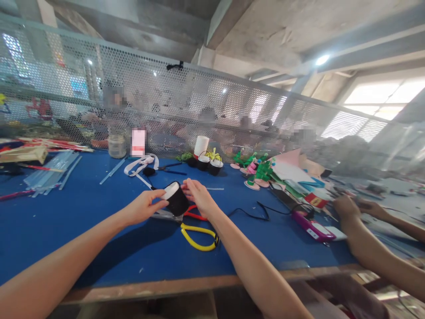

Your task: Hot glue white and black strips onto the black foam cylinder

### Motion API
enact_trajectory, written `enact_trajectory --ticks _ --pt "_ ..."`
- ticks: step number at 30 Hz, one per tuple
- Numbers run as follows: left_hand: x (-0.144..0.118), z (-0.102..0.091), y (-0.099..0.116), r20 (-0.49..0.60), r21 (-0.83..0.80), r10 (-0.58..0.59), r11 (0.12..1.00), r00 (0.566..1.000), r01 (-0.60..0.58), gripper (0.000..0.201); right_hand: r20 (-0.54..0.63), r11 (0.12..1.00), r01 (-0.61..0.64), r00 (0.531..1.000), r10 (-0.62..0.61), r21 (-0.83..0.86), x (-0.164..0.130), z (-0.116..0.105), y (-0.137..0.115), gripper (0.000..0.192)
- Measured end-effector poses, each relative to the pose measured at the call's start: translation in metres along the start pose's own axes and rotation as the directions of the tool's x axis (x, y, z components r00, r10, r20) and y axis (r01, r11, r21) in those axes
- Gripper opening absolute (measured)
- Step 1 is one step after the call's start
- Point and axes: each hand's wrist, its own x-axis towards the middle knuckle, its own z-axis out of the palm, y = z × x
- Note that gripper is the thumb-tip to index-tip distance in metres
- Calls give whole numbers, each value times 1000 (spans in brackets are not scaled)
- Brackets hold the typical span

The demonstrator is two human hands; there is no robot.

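Above the blue table, my left hand (144, 206) pinches the rim of a small black pot (178, 203) with a white inside, thumb at the front. The pot tilts toward the left. My right hand (199, 197) is at the pot's right side with its fingers stretched out; whether the fingertips touch the wall I cannot tell. Just below lie a cutting tool or pliers with yellow handles (195, 246) and a red-handled tool (195, 213), both partly hidden by the pot and my right hand.
Behind are white ribbon (139, 166), small black pots (215, 165), a white roll (201, 146) and a glass jar (117, 145). Clear glue sticks (51, 170) lie left. Right are green craft flowers (262, 168), a purple device (312, 227) and a co-worker's hands (347, 208).
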Motion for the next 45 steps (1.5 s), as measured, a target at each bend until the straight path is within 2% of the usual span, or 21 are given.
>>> enact_trajectory --ticks 2,4,6,9,11,13,18,24,31,34,40,42,45 --pt "0 -2 -2 -25 14 -9 1000 1000 10 31 163 999 -36 986 36 1 -3 0 -1 38" --pt "1 -5 -3 -45 38 -27 999 999 29 32 305 1000 -11 952 14 -13 -6 0 -1 42" --pt "1 -7 -2 -47 50 -49 997 998 51 31 376 998 41 926 -21 -43 -7 -1 -1 46" --pt "1 -7 1 -22 -4 -44 999 999 44 29 327 965 161 941 -87 -207 -8 2 1 49" --pt "1 -6 2 -14 -52 -44 998 999 44 31 235 896 242 959 -161 -372 -8 5 4 55" --pt "1 -5 3 -32 -66 -69 996 997 66 30 184 808 298 954 -236 -508 -10 11 7 62" --pt "2 -2 -2 -55 -101 -97 991 994 91 25 223 682 381 924 -312 -624 -13 19 14 67" --pt "3 1 -6 -69 -105 -111 989 991 103 24 242 657 398 916 -320 -641 -11 19 16 69" --pt "4 -1 -10 -38 -114 -110 988 993 105 23 235 683 389 921 -312 -618 -12 20 18 67" --pt "4 0 -11 -33 -53 -85 995 996 83 24 235 703 411 911 -339 -580 -12 17 16 66" --pt "-1 7 0 -18 177 67 982 998 -63 21 208 713 555 829 -520 -428 -13 8 3 44" --pt "-4 11 3 -3 309 164 938 986 -155 18 228 707 573 817 -529 -414 -15 7 -3 48" --pt "-7 16 7 57 444 316 841 947 -308 15 302 736 549 835 -460 -397 -18 6 -11 58"
